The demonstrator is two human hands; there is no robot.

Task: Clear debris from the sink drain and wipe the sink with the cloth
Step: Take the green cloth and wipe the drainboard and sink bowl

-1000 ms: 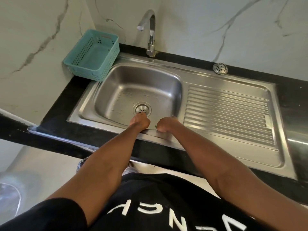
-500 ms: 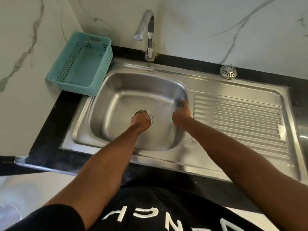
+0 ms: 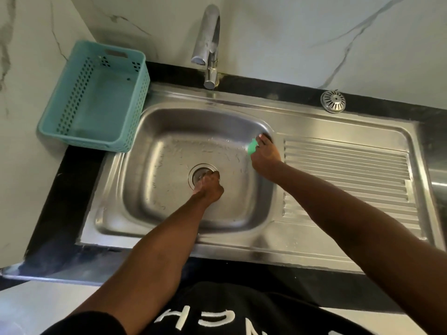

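The steel sink (image 3: 154, 213) has a round drain (image 3: 198, 174) in the middle of its bowl. My left hand (image 3: 210, 186) is curled into a fist over the drain's right side; what its fingers hold is hidden. My right hand (image 3: 264, 153) grips a small green cloth (image 3: 252, 146) and presses it against the bowl's right wall near the back corner. Water streaks lie across the bowl floor.
A teal perforated basket (image 3: 96, 97) stands at the back left on the black counter (image 3: 65, 189). The faucet (image 3: 208, 44) rises behind the bowl. A loose metal strainer (image 3: 333, 101) lies at the back right, above the ribbed drainboard (image 3: 346, 175).
Both hands moved from the sink's front rim into the bowl. The left went onto the drain; the right slid up the right wall with the green cloth.
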